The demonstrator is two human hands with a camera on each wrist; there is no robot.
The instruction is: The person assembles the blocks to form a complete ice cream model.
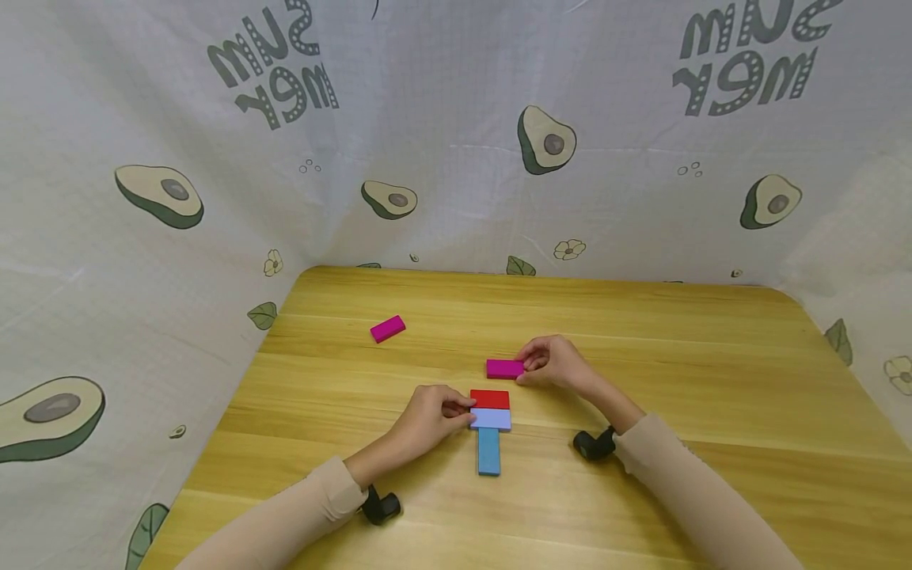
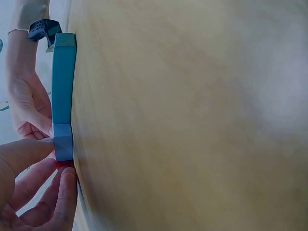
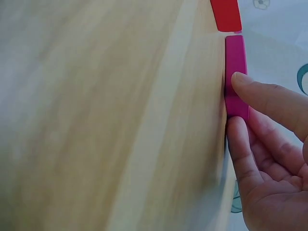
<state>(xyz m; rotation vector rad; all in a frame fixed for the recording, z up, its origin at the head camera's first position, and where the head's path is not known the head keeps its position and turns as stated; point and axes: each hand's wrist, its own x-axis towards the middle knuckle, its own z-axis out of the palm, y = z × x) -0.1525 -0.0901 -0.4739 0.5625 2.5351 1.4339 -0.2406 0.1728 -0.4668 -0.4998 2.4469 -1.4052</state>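
Three flat blocks lie together on the table: a red block [image 1: 492,398], a lavender block [image 1: 493,419] against its near side, and a blue block [image 1: 488,453] running lengthwise toward me. My left hand [image 1: 426,416] holds the left ends of the red and lavender ones, thumb at the lavender and fingertips by the red, which is mostly hidden in the left wrist view. Just beyond the red block, a magenta block [image 3: 236,60] lies crosswise. Its right end is pinched between the thumb and fingers of my right hand [image 1: 559,362]. A gap separates it from the red block.
Another magenta block [image 1: 388,328] lies at an angle farther back on the left of the wooden table [image 1: 641,340]. Behind and at the sides hangs a white curtain [image 1: 442,95] printed with avocados. Black wrist devices [image 1: 594,445] sit under both wrists.
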